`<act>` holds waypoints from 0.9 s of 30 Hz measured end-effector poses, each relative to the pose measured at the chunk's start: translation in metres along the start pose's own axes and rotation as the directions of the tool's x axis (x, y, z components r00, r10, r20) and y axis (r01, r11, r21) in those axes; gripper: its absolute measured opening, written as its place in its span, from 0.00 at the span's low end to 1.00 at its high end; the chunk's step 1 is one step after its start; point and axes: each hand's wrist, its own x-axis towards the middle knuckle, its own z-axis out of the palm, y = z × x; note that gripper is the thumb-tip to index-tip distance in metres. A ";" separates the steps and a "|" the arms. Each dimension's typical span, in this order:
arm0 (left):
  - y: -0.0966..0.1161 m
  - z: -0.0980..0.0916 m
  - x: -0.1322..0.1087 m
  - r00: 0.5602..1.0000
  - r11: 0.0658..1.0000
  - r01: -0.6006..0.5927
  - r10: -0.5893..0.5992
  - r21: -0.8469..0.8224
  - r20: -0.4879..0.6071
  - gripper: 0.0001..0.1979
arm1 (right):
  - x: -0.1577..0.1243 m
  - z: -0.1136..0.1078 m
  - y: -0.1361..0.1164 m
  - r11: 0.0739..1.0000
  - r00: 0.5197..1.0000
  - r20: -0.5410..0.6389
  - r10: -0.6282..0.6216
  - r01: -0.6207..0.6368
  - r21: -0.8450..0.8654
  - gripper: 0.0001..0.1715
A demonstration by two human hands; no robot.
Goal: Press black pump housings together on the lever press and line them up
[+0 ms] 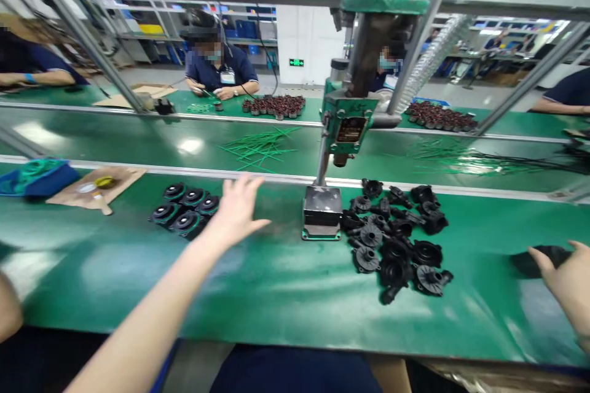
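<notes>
My left hand (237, 212) is stretched out with its fingers spread and nothing in it. It hovers at the right edge of a group of black round parts with green rings (187, 221), partly covering them. At the far right, my right hand (569, 285) has its thumb and a finger around a black part (523, 263); the frame edge cuts off the rest of that hand. Between the hands stands a bench press, its ram (340, 159) raised above a metal block (322, 212). Black plastic housings (396, 252) lie heaped right of the block.
A blue tray (55, 181) of green pieces and a brush (102, 202) on cardboard (131, 175) sit at the left. Green strips (262, 147) lie beyond the metal rail. Across the bench, a co-worker (221, 67) works beside dark red parts (276, 105). Another person's arm (7, 307) shows at left.
</notes>
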 end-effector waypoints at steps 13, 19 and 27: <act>-0.026 0.013 -0.020 0.877 0.987 0.093 -0.021 -0.127 0.480 0.27 | -0.004 -0.019 -0.167 0.843 0.824 0.186 -0.536 0.506 0.184 0.25; 0.045 0.024 -0.041 0.845 0.923 0.024 0.186 -0.385 0.501 0.29 | -0.061 0.011 -0.279 0.563 0.425 0.386 -0.819 0.725 0.396 0.16; 0.047 0.038 0.106 1.000 0.739 -0.015 0.004 -0.674 -0.019 0.40 | -0.040 -0.007 -0.295 0.529 0.393 0.378 -0.838 0.754 0.389 0.16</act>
